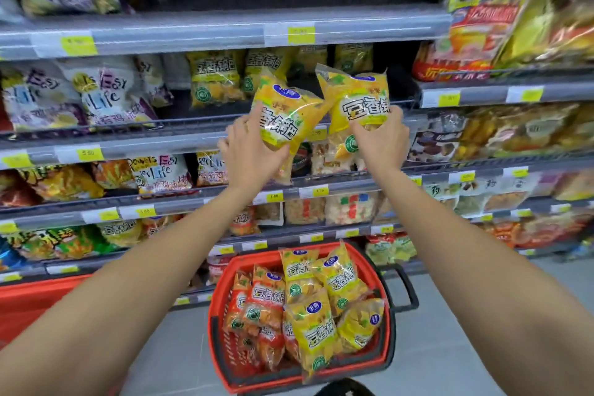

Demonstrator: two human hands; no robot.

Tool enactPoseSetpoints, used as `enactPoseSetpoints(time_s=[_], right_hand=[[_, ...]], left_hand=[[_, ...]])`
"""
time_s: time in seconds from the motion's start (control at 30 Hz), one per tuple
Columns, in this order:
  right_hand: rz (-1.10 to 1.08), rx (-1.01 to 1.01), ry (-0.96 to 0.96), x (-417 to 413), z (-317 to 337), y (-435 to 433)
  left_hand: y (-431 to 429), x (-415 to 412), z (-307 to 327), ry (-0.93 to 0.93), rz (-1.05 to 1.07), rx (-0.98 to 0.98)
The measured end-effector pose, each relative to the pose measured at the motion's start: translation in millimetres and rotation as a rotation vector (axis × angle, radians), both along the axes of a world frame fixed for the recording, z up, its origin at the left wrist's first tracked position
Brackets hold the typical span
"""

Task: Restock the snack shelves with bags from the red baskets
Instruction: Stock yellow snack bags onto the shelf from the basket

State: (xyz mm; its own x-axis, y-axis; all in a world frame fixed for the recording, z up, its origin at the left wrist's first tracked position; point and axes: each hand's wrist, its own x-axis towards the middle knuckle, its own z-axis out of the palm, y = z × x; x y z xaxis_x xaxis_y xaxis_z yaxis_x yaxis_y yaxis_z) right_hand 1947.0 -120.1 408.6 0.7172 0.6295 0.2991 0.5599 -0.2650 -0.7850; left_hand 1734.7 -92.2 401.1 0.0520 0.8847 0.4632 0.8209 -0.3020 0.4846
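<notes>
Left hand (254, 151) and right hand (379, 141) each grip a yellow bag (283, 116) (356, 103) before the shelf (193, 141); red basket (225, 328) near.

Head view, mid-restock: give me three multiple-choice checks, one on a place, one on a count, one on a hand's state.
1. Where is the red plastic basket?
A. On the top shelf
B. Low in front of the shelves, at the bottom of the view
C. Hung on the left forearm

2. How many yellow plastic snack bags are held up?
A. Two
B. One
C. Four

3. What is the left hand doing?
A. Hanging empty
B. Resting on the basket rim
C. Gripping a yellow bag

Answers:
1 B: the basket sits low before the lowest shelves, full of bags.
2 A: the left hand holds one bag and the right hand holds another.
3 C: its fingers curl round the bag's lower half.
</notes>
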Motion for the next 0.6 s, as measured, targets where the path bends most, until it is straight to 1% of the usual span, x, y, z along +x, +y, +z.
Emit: enactPoseSetpoints(time_s=[0.13,0.3,0.37,0.5,0.6], right_hand=[[-0.044,-0.022,-0.059,35.8,3.7,19.3],[-0.042,-0.013,-0.184,72.8,10.0,59.8],[-0.05,0.024,-0.177,86.2,16.0,81.9],[-0.032,0.077,-0.088,102.7,17.0,123.9],[-0.02,0.119,-0.062,109.7,14.7,154.3]], left_hand=[[27.6,36.8,15.2,-0.058,0.127,-0.03],[69.1,93.5,30.1,-0.047,0.202,-0.014],[89.0,118.2,32.6,-0.071,0.22,-0.02],[123.9,161.6,31.0,-0.133,0.3,-0.07],[152.6,187.7,21.7,-0.217,0.347,-0.128]])
